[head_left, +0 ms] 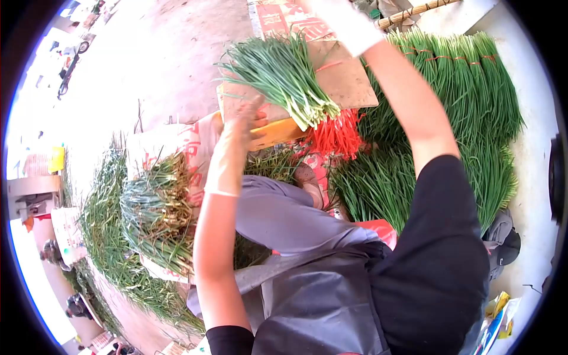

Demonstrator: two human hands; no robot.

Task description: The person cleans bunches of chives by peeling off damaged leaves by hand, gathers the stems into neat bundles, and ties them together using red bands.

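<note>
A bundle of green chives (pixel 278 74) lies across a wooden board (pixel 349 83), its pale cut ends toward me. My left hand (pixel 242 121), in a thin pale glove, is beside the board's near left corner, blurred, fingers apart and holding nothing visible. My right hand (pixel 349 26), in a white glove, reaches past the far right of the board; its fingers are washed out and cut off by the top edge. Red ties (pixel 336 135) hang in a thick cluster below the board's near edge. One thin red strand (pixel 329 65) lies on the board by the chives.
Tied chive bunches (pixel 455 77) are stacked at the right, with more chives (pixel 378 183) below them. Untrimmed chives (pixel 157 207) rest on a printed sack (pixel 171 142) at the left. A yellow crate edge (pixel 278 133) shows under the board. A bamboo pole (pixel 417 10) lies behind.
</note>
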